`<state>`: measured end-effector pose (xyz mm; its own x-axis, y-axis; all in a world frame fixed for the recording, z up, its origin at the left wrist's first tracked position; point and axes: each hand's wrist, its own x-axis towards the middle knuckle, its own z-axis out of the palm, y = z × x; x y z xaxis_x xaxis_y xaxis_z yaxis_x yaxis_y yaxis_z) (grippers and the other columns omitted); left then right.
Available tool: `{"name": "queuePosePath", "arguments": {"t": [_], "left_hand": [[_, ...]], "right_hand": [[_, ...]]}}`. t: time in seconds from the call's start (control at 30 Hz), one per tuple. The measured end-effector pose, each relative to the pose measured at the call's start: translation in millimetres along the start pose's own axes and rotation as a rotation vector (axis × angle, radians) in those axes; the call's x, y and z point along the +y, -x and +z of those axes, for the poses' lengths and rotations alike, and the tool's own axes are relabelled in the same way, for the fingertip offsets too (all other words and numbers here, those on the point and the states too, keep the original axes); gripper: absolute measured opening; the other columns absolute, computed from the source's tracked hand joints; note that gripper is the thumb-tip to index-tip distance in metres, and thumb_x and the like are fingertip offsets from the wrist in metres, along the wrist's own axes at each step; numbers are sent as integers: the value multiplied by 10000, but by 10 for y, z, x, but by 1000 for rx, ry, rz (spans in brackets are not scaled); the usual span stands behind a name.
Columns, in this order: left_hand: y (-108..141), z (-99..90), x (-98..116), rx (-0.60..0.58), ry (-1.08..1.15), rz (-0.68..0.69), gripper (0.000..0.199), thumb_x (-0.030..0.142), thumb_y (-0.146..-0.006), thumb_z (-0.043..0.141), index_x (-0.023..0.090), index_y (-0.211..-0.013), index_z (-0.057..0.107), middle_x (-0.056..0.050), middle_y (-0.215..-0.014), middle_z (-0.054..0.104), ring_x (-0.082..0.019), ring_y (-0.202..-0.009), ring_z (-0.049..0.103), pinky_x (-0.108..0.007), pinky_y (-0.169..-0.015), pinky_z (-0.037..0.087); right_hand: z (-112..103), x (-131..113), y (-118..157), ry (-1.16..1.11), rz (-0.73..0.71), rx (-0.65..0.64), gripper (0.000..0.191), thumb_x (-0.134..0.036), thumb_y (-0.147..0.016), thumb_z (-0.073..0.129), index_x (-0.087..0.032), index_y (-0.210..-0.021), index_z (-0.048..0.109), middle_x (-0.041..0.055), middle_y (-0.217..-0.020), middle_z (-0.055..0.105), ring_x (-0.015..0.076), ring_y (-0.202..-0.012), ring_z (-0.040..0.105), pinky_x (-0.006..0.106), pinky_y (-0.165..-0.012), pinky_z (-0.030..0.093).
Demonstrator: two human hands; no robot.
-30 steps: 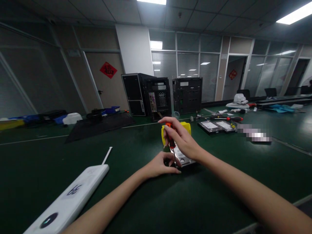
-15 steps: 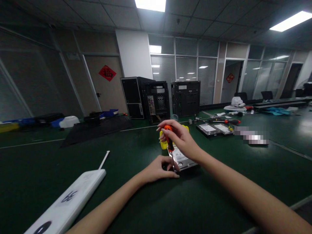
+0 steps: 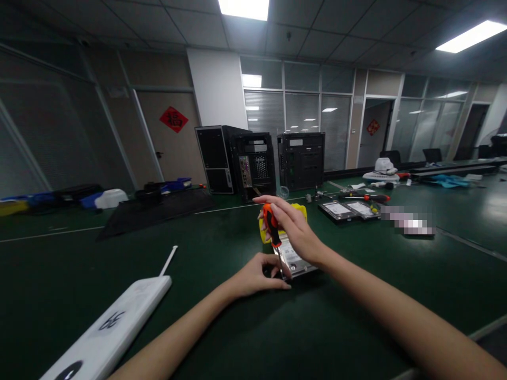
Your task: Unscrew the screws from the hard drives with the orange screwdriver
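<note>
A silver hard drive [image 3: 295, 259] lies label side up on the green table. My left hand [image 3: 257, 275] is closed at its near left corner, thumb and fingers gripping the edge on both sides of the screwdriver tip. In my right hand [image 3: 295, 227] is a screwdriver [image 3: 272, 224] with an orange and black handle, held nearly upright with the shaft pointing down at that corner. The exact spot where the tip meets the drive is hidden by my left fingers. Just behind the drive sits a yellow object [image 3: 301, 212], partly covered by my right hand.
Black computer cases [image 3: 301, 161] stand at the back. Two more hard drives [image 3: 337, 210] lie to the right, with another orange and black screwdriver [image 3: 372, 198] behind them. A white device marked 39 [image 3: 119, 322] lies at the front left, beyond it a black sheet [image 3: 158, 211].
The fingers of my right hand have shifted around the screwdriver handle, and the handle leans slightly more to the left. My left hand stays in place at the drive's corner.
</note>
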<state>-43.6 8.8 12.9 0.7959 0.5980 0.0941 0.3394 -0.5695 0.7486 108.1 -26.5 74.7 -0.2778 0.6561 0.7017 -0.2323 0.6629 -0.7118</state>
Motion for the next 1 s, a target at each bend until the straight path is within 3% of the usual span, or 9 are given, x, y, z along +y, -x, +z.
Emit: {"name": "queuePosePath", "arguments": {"t": [0.27,0.43,0.7,1.0], "left_hand": [[14,-1,34,1,11,-29,313,377,-675,719,146,-884,690,29,-668,503,-119,-651,439,-227,-641,359],[13,5,16,16,8,-24,312,379,-671,725,150,-881,686,45,-632,458,-112,-630,427,-225,-641,354],[6,14,-17,18,-1,-22,299,387,-670,722,162,-863,686,48,-631,460,-111,-629,421,-226,-650,344],[15,10,13,9,-12,-33,310,397,-675,716,156,-868,684,31,-666,501,-120,-648,437,-229,-644,345]], "right_hand": [[1,58,-25,-70,0,-13,282,-333,-900,401,-234,-1143,503,24,-874,499,117,-756,532,248,-643,526],[-22,106,-56,-89,-21,-7,245,-323,-865,475,-217,-1084,504,44,-988,532,129,-826,557,277,-697,546],[-50,125,-81,-109,-17,-47,243,-279,-833,540,-199,-1043,448,28,-887,588,112,-736,615,273,-659,540],[-48,66,-62,-41,-7,-18,291,-280,-776,615,-221,-998,437,-20,-816,545,100,-619,614,272,-606,540]]}}
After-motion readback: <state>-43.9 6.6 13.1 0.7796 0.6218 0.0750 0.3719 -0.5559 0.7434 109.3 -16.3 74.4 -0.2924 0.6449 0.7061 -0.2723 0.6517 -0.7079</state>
